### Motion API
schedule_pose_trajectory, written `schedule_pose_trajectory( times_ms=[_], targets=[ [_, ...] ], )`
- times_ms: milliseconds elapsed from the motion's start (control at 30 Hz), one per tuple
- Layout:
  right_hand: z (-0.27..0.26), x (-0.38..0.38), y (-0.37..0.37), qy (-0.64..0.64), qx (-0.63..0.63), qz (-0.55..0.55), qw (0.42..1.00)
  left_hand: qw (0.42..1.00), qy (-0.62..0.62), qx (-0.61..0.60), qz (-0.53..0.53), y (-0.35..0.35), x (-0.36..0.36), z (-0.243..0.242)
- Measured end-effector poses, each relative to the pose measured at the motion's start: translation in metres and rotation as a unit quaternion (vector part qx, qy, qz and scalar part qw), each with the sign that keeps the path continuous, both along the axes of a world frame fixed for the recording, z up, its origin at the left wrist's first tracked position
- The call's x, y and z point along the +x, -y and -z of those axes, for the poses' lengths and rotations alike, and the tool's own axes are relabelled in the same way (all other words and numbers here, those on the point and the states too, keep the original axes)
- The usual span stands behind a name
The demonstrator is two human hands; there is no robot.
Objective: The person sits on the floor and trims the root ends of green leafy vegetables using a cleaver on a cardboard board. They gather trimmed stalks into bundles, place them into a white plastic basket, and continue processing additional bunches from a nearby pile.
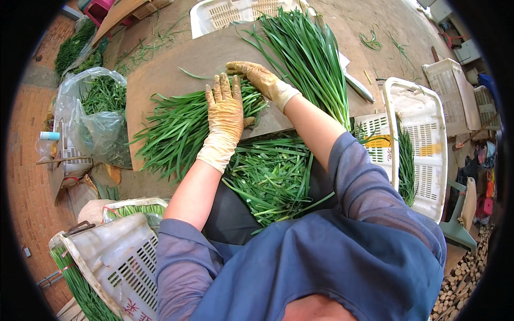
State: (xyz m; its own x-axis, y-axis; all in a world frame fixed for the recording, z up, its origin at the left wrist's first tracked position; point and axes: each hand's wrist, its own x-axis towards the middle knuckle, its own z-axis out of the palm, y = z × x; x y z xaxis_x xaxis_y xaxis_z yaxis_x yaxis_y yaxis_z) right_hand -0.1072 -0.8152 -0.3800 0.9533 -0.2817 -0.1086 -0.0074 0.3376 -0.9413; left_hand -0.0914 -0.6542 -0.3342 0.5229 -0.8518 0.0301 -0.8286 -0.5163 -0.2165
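A bunch of green garlic chives [180,124] lies across the brown board [156,86] in front of me. My left hand [225,112], in a stained rubber glove, rests flat on the bunch with its fingers extended. At the bunch's cut end is my right hand [261,80], also gloved, its fingers curved over the stalks; whether it grips any is hidden. A larger pile of long chives [309,60] lies to the right on the board, beside a knife [357,86]. Loose chive pieces [273,176] lie heaped on my lap.
A clear plastic bag [100,120] of greens stands at the left. White plastic crates are at the right [419,148], the lower left [116,257] and beyond the board [229,16]. A pink stool [98,12] stands at the upper left; chopped wood [461,277] lies lower right.
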Motion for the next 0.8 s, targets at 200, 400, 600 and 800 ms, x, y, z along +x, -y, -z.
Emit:
schedule_pose_trajectory(
  times_ms=[200,400,600,800],
  targets=[
    [0.004,-0.013,-0.005,-0.071,-0.034,0.004,0.997,0.998,-0.062,0.011,-0.006,0.009,0.015,-0.002],
    [0.012,-0.02,-0.014,-0.065,-0.161,0.092,0.981,0.981,-0.171,0.093,0.014,0.031,0.044,-0.005],
    [0.026,-0.042,-0.009,-0.009,-0.039,0.207,0.978,0.966,-0.222,0.124,0.036,0.035,0.049,-0.014],
    [0.03,-0.035,-0.04,-0.001,-0.232,0.261,0.937,0.973,-0.205,0.109,0.016,0.028,0.037,-0.007]
  ],
)
